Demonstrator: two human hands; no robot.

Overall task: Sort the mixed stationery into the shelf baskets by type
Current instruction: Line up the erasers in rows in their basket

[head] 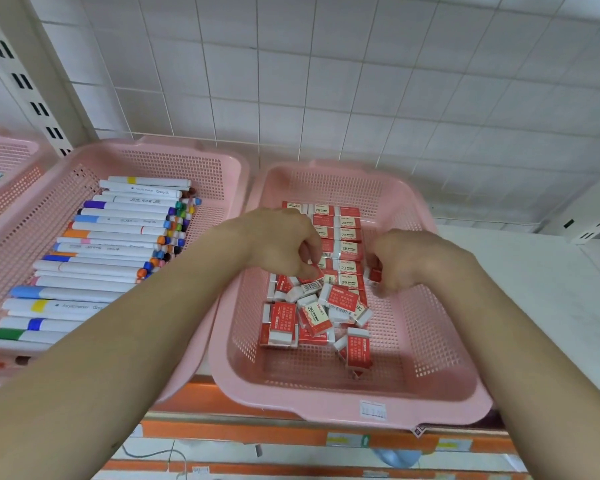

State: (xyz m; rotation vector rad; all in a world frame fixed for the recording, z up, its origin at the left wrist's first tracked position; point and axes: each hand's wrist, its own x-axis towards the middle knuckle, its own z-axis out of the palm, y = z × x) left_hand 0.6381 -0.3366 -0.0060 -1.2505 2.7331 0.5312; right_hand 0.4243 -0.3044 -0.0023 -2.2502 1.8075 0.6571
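Erasers (pixel 281 320) pinched by left hand (pixel 278 240) and right hand (pixel 413 261) inside basket (pixel 326 407).

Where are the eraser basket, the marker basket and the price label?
eraser basket (pixel 430 341): head view, bare mesh on its right side.
marker basket (pixel 174 164): head view, mesh of its back wall.
price label (pixel 372 409): head view, middle of the white sticker on the eraser basket's front rim.

markers (pixel 111 233) in left basket (pixel 174 157), erasers (pixel 329 271) in right basket (pixel 430 382), baskets side by side
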